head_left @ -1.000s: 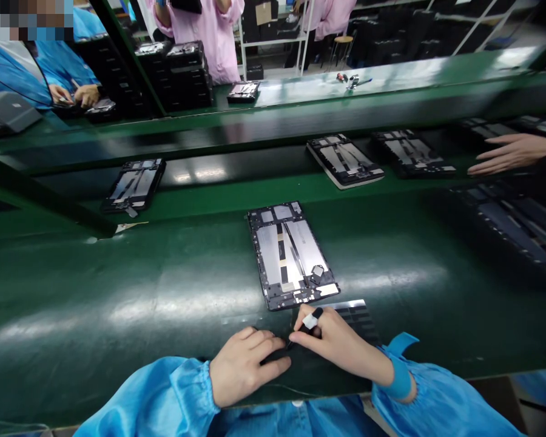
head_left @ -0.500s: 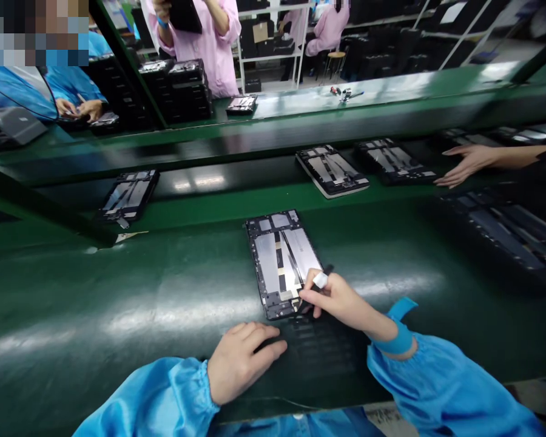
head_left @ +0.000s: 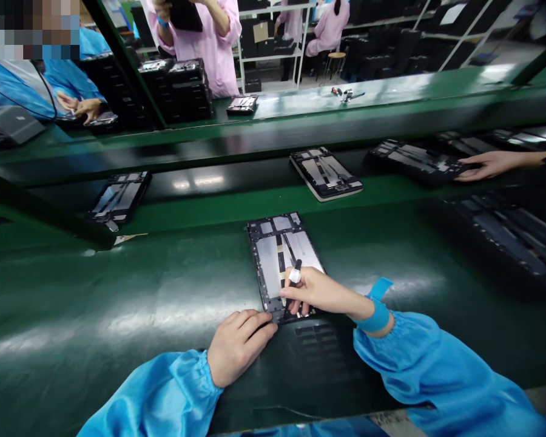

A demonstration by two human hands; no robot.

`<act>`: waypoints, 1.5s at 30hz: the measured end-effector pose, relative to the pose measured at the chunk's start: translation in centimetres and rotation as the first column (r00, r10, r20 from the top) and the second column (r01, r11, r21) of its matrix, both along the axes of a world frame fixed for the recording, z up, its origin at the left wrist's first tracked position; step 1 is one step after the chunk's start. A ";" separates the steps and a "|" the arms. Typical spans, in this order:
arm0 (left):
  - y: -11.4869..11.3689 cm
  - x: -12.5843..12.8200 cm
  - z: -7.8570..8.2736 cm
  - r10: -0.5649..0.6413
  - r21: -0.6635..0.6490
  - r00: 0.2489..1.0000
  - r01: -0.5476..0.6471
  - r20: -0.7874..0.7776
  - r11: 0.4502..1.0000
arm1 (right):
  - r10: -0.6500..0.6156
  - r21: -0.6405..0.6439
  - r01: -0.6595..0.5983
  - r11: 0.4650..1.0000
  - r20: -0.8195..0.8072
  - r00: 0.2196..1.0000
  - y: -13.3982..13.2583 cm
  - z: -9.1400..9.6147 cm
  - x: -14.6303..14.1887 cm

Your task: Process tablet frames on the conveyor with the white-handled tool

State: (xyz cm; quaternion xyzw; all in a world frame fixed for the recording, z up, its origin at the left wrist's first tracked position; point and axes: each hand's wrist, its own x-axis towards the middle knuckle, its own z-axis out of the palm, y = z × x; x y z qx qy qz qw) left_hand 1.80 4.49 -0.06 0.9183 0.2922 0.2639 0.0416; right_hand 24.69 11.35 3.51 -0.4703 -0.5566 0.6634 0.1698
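The left hand (head_left: pixel 239 346), fingers curled, is set against the near edge of a tablet frame (head_left: pixel 268 267); a black marker (head_left: pixel 295 273) is pinched by the right hand (head_left: pixel 318 294) over that frame, on the green belt (head_left: pixel 118 297). Whether anything is marked cannot be told. A further frame (head_left: pixel 325 173) lies beyond it.

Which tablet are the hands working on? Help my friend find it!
On the long green bench, look just past the blue sleeves. There lies a black tablet frame with silver panels. Unlike the others, it lies under the person's right hand, which holds a black pen.
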 end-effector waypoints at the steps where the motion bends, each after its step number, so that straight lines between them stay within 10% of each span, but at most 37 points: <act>1: 0.0 0.0 0.0 -0.001 -0.005 1.000 0.001 0.001 1.000 | 0.003 -0.001 -0.003 1.000 0.004 1.000 0.0 0.0 0.0; 45: 0.0 -0.1 1.1 -0.004 0.117 0.975 0.031 -0.223 0.993 | -0.080 0.100 0.079 0.992 0.008 0.997 -0.6 0.0 0.2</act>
